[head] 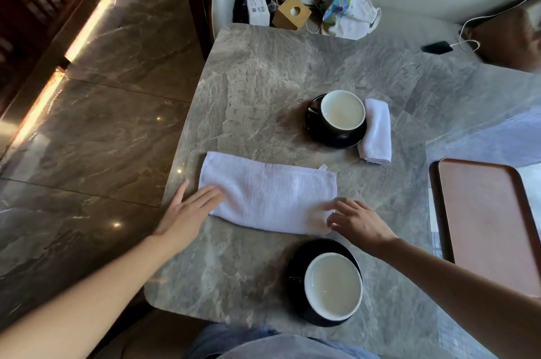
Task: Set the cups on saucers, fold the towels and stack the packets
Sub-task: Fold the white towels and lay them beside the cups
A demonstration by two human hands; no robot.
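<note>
A white towel [269, 193] lies folded into a long strip on the grey marble table [263, 72]. My left hand [190, 209] rests flat with spread fingers on the towel's left end. My right hand [358, 219] has its fingertips at the towel's right near corner. A black cup with a white inside [332, 285] stands on a black saucer [295, 265] near me. A second such cup [342, 110] sits on its saucer [335, 139] farther away, with a small folded white towel [377, 130] beside it on the right. No packets can be made out.
A brown tray [489, 221] lies at the right edge of the table. At the far end sit a crumpled plastic bag [348, 6], a small wooden box [291, 12] and a black bag [251, 1]. A phone with a cable [436, 47] lies at the far right.
</note>
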